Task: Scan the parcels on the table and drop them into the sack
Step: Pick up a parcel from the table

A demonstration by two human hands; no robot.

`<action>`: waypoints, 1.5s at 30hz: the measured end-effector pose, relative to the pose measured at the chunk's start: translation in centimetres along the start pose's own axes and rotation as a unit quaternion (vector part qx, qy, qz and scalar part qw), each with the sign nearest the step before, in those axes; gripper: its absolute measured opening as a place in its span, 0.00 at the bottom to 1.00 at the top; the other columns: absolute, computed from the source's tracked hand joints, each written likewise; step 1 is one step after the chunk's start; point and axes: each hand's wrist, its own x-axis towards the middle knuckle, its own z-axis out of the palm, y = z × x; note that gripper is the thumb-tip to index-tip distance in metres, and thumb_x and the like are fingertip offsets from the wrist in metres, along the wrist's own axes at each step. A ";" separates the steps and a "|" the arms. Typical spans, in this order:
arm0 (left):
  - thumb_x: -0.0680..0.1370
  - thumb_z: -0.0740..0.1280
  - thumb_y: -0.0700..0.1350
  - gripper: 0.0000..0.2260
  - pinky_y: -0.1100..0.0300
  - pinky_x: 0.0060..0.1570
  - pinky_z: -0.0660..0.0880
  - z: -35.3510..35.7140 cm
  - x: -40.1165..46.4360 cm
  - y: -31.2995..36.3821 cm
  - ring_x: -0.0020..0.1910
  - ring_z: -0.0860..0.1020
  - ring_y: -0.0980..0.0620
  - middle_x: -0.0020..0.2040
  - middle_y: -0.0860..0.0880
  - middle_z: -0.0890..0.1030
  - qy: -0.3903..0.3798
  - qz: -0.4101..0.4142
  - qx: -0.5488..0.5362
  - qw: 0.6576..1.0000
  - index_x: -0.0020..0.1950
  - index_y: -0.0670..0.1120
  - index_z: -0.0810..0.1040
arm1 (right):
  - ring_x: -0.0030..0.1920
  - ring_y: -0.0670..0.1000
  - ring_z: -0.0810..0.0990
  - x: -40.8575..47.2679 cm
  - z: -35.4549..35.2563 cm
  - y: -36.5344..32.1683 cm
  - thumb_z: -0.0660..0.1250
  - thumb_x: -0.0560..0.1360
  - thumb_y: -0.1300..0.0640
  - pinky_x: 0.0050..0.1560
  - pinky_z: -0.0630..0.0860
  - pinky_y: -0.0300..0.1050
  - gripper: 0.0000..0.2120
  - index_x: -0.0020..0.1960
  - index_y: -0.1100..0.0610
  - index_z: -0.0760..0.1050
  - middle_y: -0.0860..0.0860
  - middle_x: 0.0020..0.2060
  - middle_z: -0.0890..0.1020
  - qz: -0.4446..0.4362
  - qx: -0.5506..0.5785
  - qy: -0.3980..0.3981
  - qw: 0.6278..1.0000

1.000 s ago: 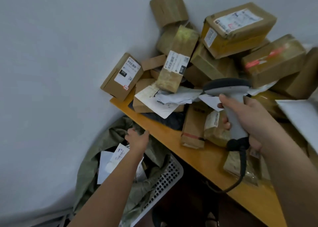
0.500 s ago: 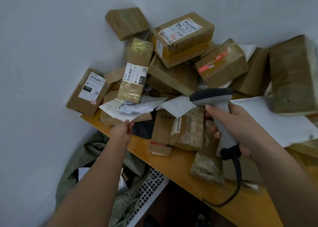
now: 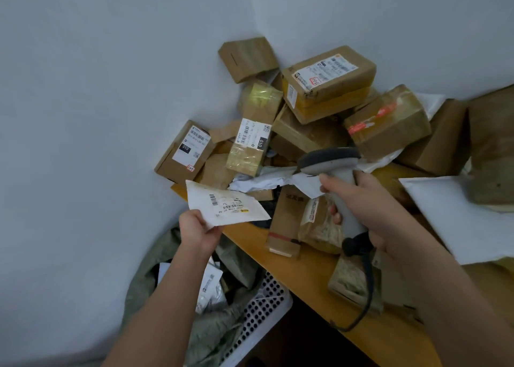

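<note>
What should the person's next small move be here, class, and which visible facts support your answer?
Probably aim the scanner at the white envelope. The left hand pinches its corner, barcode label facing up, while the right hand grips the scanner just beside it; the sack waits below.

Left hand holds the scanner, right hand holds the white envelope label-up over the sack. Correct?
Hands are swapped. In the head view the left hand pinches the white envelope, label up, above the sack; the right hand holds the scanner.
</note>
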 end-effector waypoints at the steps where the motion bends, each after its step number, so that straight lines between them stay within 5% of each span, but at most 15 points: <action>1: 0.60 0.49 0.32 0.34 0.40 0.62 0.73 -0.6 -0.4 0.4 0.60 0.76 0.33 0.62 0.39 0.79 -0.017 -0.003 0.003 1.000 0.66 0.39 0.72 | 0.33 0.50 0.76 0.0 0.3 0.0 0.69 0.77 0.49 0.34 0.75 0.44 0.12 0.53 0.56 0.75 0.58 0.42 0.80 -0.001 0.003 -0.001 1.000; 5: 0.52 0.58 0.36 0.32 0.39 0.66 0.65 -1.5 -1.9 2.7 0.54 0.80 0.35 0.59 0.40 0.80 -0.114 -0.023 0.081 0.990 0.57 0.38 0.73 | 0.30 0.48 0.75 -0.2 1.5 -0.4 0.71 0.75 0.50 0.29 0.75 0.41 0.14 0.54 0.59 0.76 0.56 0.38 0.78 -0.029 -0.005 -0.014 0.999; 9: 0.57 0.52 0.37 0.13 0.54 0.45 0.74 -0.2 -4.1 5.1 0.40 0.83 0.41 0.43 0.42 0.83 -0.209 -0.053 0.168 0.962 0.38 0.42 0.70 | 0.30 0.47 0.74 -0.5 3.0 -1.1 0.73 0.74 0.52 0.30 0.76 0.39 0.11 0.50 0.54 0.74 0.52 0.35 0.77 -0.039 -0.006 -0.034 0.999; 15: 0.53 0.54 0.35 0.08 0.68 0.21 0.68 1.9 -7.1 7.1 0.21 0.74 0.48 0.24 0.46 0.73 -0.261 -0.046 0.273 0.925 0.27 0.46 0.59 | 0.30 0.47 0.75 -0.5 4.3 -0.5 0.75 0.72 0.53 0.26 0.75 0.37 0.18 0.57 0.58 0.75 0.53 0.36 0.79 -0.018 0.017 -0.012 1.000; 22: 0.60 0.53 0.35 0.07 0.69 0.24 0.68 2.7 -7.1 8.9 0.20 0.73 0.49 0.22 0.47 0.73 -0.268 -0.041 0.332 0.903 0.22 0.44 0.63 | 0.33 0.49 0.79 -0.4 3.3 -0.5 0.77 0.69 0.58 0.31 0.76 0.44 0.20 0.58 0.58 0.74 0.54 0.39 0.82 0.016 0.014 -0.030 0.999; 24: 0.61 0.57 0.36 0.06 0.61 0.36 0.74 2.8 -6.6 9.1 0.31 0.80 0.46 0.33 0.43 0.80 -0.290 -0.034 0.319 0.901 0.30 0.42 0.72 | 0.35 0.52 0.80 -0.1 3.5 -0.4 0.77 0.68 0.61 0.34 0.78 0.47 0.21 0.59 0.60 0.74 0.57 0.42 0.83 0.019 0.033 -0.017 0.999; 27: 0.76 0.62 0.43 0.11 0.45 0.53 0.76 2.7 -5.8 9.1 0.49 0.83 0.40 0.51 0.39 0.83 -0.312 -0.030 0.196 0.929 0.54 0.40 0.77 | 0.36 0.54 0.81 0.6 3.5 -0.1 0.78 0.68 0.61 0.32 0.79 0.47 0.24 0.61 0.63 0.74 0.59 0.46 0.83 0.037 0.081 0.037 0.995; 31: 0.75 0.67 0.60 0.30 0.43 0.53 0.79 1.4 -5.5 7.2 0.64 0.76 0.38 0.66 0.39 0.77 -0.357 -0.078 0.131 0.921 0.70 0.43 0.72 | 0.29 0.52 0.77 1.2 3.2 -0.4 0.77 0.69 0.62 0.25 0.75 0.43 0.24 0.60 0.64 0.71 0.59 0.43 0.80 0.041 0.147 0.112 0.982; 33: 0.73 0.73 0.53 0.29 0.41 0.56 0.78 1.0 -5.6 6.1 0.64 0.77 0.38 0.66 0.41 0.77 -0.377 -0.088 0.185 0.903 0.71 0.46 0.71 | 0.28 0.51 0.76 1.2 3.1 -0.6 0.76 0.70 0.63 0.27 0.75 0.45 0.18 0.53 0.62 0.70 0.57 0.38 0.79 0.031 0.155 0.131 0.979; 36: 0.79 0.66 0.38 0.18 0.43 0.53 0.80 1.6 -5.9 4.8 0.57 0.81 0.38 0.60 0.39 0.81 -0.345 -0.059 0.237 0.906 0.68 0.45 0.71 | 0.31 0.51 0.76 1.4 3.2 -1.0 0.76 0.71 0.64 0.29 0.74 0.46 0.16 0.50 0.59 0.69 0.56 0.40 0.78 0.014 0.148 0.140 0.979; 40: 0.81 0.61 0.33 0.11 0.51 0.44 0.83 2.1 -5.7 4.5 0.48 0.85 0.41 0.53 0.39 0.84 -0.286 -0.032 0.190 0.939 0.61 0.44 0.74 | 0.27 0.49 0.75 1.6 3.3 -1.7 0.73 0.73 0.63 0.28 0.74 0.44 0.18 0.59 0.61 0.70 0.57 0.39 0.79 0.002 0.120 0.134 0.984; 45: 0.80 0.61 0.31 0.14 0.54 0.39 0.82 1.7 -5.1 4.6 0.50 0.84 0.41 0.57 0.40 0.83 -0.226 -0.018 0.151 0.962 0.62 0.43 0.74 | 0.37 0.51 0.77 0.5 3.4 -3.5 0.71 0.76 0.55 0.35 0.77 0.44 0.16 0.60 0.58 0.73 0.57 0.46 0.79 -0.020 0.027 0.067 0.997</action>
